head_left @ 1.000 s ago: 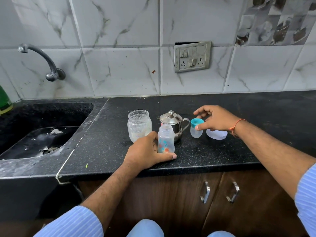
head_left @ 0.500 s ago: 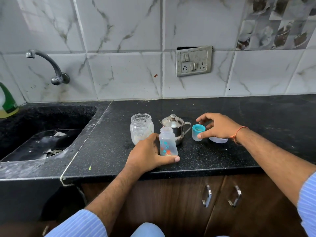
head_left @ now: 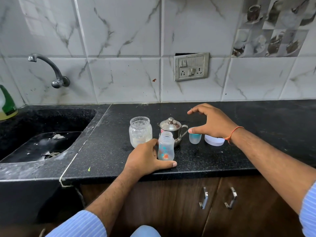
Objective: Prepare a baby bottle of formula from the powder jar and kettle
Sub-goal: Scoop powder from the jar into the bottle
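Bottle (head_left: 165,145) stands upright and uncapped on the tabletop (head_left: 256,151), left hand (head_left: 145,158) wrapped round its base: thumb in front along the tabletop edge, fingers (head_left: 152,142) curled behind. Looks like a steadying hold so it can't tip while being filled. Powder jar (head_left: 140,131), lid off, sits just behind those fingers, near enough to be touching them; can't tell for sure. Kettle (head_left: 171,130), lid on, is right behind the bottle, handle pointing toward the right hand (head_left: 213,124). Right hand hovers spread wide, gripping nothing, thumb just over the small blue-rimmed cap (head_left: 195,138). White lid (head_left: 214,141) lies flat under that palm, probably parked there out of the filling zone. Judgement: bottle looks empty, neither powder nor water in yet. Right hand is likely free for the kettle or a scoop. Everything is clustered within one reach. Risk is knocking the light cap.
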A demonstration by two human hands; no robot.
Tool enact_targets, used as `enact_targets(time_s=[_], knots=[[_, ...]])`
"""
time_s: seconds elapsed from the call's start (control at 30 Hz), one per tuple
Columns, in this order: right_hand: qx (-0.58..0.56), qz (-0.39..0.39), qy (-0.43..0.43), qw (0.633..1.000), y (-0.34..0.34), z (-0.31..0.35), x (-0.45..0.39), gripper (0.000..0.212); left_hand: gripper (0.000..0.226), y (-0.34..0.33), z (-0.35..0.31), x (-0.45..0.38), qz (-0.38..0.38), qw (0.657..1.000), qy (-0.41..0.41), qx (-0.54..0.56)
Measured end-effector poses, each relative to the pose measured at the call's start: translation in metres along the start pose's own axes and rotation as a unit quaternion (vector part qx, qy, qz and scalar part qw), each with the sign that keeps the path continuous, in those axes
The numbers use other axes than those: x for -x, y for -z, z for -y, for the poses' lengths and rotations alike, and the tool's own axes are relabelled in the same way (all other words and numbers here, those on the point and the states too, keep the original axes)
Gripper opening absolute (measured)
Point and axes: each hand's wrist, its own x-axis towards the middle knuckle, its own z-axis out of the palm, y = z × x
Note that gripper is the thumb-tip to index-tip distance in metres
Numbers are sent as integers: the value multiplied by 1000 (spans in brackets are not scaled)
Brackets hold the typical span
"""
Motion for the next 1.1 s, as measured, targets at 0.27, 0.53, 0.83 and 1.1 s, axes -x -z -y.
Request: enact_targets(time_s=[0.27,0.53,0.83,1.1], knots=[[-7,2,79,997,-3,42,-1,56,60,0,5,18,-209,961,-41,176],[-20,28,114,993,-30,75,-19,20,123,18,33,-10,-290,929,105,204],[40,49,147,987,-48,98,-48,21,94,23,40,-20,-188,960,38,201],[254,96,126,954,-63,124,-47,27,93,21,35,-12,-227,956,-52,180]])
